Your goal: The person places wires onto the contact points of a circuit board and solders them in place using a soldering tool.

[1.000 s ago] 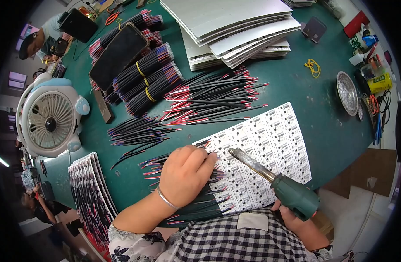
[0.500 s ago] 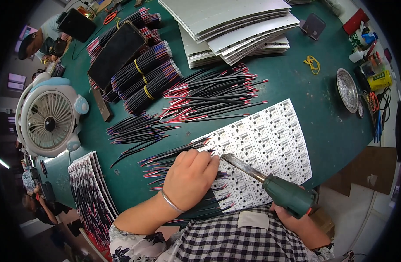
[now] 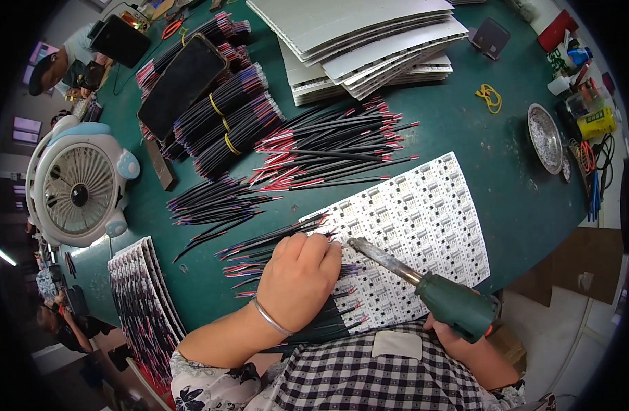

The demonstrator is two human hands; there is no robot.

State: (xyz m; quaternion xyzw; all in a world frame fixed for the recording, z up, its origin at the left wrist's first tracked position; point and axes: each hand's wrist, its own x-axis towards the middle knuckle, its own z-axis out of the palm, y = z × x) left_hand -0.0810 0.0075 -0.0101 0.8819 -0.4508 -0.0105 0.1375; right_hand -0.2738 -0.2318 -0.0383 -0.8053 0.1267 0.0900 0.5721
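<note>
I find the printed circuit board sheet lying on the green table, directly before the wearer, slightly askew. Black-sleeved wires extend from its left edge, their stripped ends overlapping it. The left hand is palm-down over these wires, fingers curled narrow; I cannot tell what, if anything, is pinched beneath. The right hand grips a green-handled soldering iron, its tip near the left fingertips; I cannot confirm contact with the sheet. Beyond the sheet I note loose wires and banded wire bundles; a metal dish stands to the right.
</note>
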